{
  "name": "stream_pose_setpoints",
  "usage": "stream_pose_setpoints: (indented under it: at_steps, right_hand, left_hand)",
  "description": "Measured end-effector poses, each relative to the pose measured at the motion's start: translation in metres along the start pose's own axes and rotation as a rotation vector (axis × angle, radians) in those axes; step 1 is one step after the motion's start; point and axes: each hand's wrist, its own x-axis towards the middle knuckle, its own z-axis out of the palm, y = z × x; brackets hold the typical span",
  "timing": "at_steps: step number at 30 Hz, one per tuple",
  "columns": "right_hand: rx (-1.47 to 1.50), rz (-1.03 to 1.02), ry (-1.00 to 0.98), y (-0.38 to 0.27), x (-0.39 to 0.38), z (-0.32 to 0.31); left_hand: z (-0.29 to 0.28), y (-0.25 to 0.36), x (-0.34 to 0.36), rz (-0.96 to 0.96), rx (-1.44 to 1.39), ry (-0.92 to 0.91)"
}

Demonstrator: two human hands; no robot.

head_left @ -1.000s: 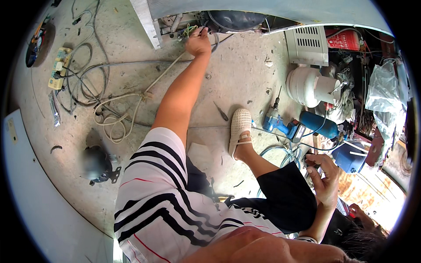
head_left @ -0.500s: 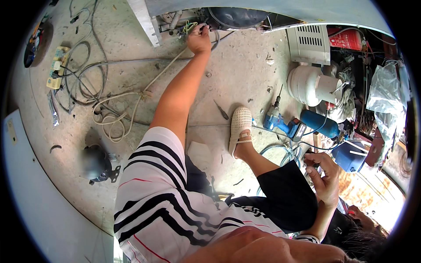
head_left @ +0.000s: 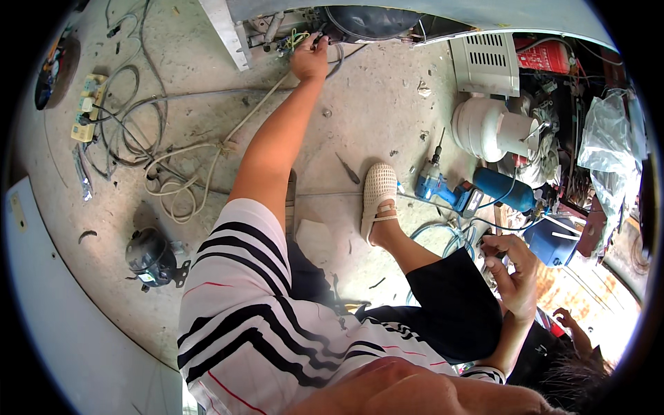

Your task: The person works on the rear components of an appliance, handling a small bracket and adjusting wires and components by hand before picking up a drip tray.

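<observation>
My left hand [head_left: 309,60] reaches into the low opening of a grey cabinet [head_left: 443,15], fingers pinched on a small dark part beside a black compressor [head_left: 370,22] and yellow-green wires [head_left: 294,38]. A grey cable [head_left: 337,62] loops just beside that hand. My right hand [head_left: 510,273] is curled near my knee, round a small dark object I cannot make out. A blue cordless drill [head_left: 449,194], blue cylinder [head_left: 506,188] and coiled hoses [head_left: 449,235] lie near it.
A loose compressor [head_left: 149,259], power strip [head_left: 86,111], tangled cords [head_left: 181,194] and screwdriver [head_left: 347,166] lie on the floor. A white panel [head_left: 69,297] borders the left. White tank [head_left: 477,135], vented cover [head_left: 484,66] and plastic bags [head_left: 598,138] crowd the right. Another person's hand [head_left: 577,328] is at lower right.
My left hand and forearm have shifted slightly left and upward, still at the same spot in the cabinet. My right hand has risen slightly. The other person's hand has moved up.
</observation>
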Motion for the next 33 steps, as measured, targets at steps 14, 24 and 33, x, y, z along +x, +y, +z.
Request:
stream_pose_setpoints:
  at_steps: [14, 24, 33]
  right_hand:
    - [-0.015, 0.034, -0.011, -0.009, 0.0, -0.002]
    - [0.0, 0.004, 0.003, -0.001, 0.0, 0.0]
    - [0.019, 0.008, 0.011, 0.005, 0.002, 0.001]
  left_hand:
    - [0.002, 0.012, -0.003, -0.061, 0.006, 0.002]
    - [0.008, 0.006, -0.001, -0.016, -0.054, 0.082]
    - [0.0, 0.004, 0.0, -0.021, -0.12, 0.018]
